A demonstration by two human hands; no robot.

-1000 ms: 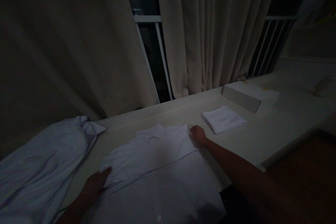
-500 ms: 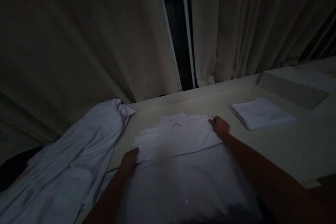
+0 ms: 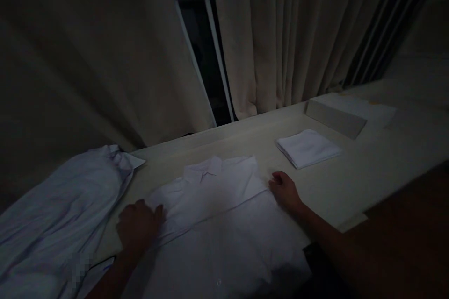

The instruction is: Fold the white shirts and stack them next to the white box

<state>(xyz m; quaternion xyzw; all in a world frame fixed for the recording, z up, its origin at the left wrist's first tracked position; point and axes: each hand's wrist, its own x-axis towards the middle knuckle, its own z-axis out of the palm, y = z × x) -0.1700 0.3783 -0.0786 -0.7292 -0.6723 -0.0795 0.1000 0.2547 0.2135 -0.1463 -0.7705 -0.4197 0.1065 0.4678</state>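
Observation:
A white collared shirt (image 3: pixel 224 252) lies front up before me, its upper part folded along a crosswise crease. My left hand (image 3: pixel 138 224) rests at the shirt's left shoulder edge, fingers apart and pressed down lightly. Just off the right edge, my right hand (image 3: pixel 285 192) hovers with loosely curled fingers and nothing visible between them. Dim light blurs the fingertips. A dark shadow covers the shirt's lower right part.
On the left is a heap of crumpled pale shirts (image 3: pixel 70 210). A folded white cloth (image 3: pixel 308 148) lies right of my right hand, on the pale table (image 3: pixel 351 182). Behind it stands a low box (image 3: pixel 335 119). Curtains (image 3: pixel 266 46) hang along the far edge.
Both hands have let go of the shirt's shoulder edges. The left hand has spread its fingers on the fabric; the right has come off the edge. My view has turned right.

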